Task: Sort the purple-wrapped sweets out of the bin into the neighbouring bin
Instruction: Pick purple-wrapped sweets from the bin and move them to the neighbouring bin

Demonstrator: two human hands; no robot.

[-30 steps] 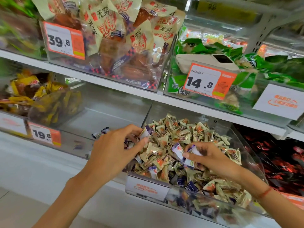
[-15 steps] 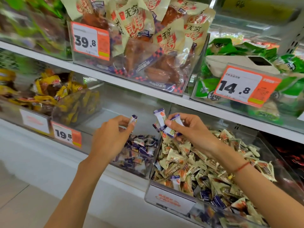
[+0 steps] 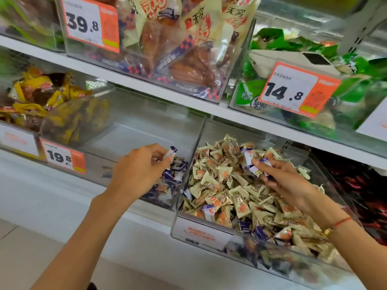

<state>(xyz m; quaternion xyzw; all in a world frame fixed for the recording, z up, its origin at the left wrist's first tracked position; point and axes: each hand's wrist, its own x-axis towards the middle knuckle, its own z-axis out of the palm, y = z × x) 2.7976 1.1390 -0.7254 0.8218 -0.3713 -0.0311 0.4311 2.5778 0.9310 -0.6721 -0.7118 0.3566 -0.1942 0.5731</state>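
Your forearms run off the near edge. The near front of the clear right bin [image 3: 326, 268] is blurred; it holds beige sweets [image 3: 219, 185] with a few purple ones mixed in. Your right hand [image 3: 287, 183] pinches several purple-wrapped sweets [image 3: 254, 170] above them, pointing upper left. Your left hand [image 3: 136, 174] pinches one purple sweet [image 3: 170, 152], tilted up-right, over the left bin [image 3: 146, 126], which holds a purple pile [image 3: 173, 174].

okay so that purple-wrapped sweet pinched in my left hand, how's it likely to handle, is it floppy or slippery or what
The purple-wrapped sweet in your left hand is probably light: fingertips alone hold it. Its glossy wrapper suggests it may be a bit slippery, and the crimped ends likely crinkle and bend around a firmer middle. Dropped onto the purple pile in the neighbouring bin, it should settle rather than roll.
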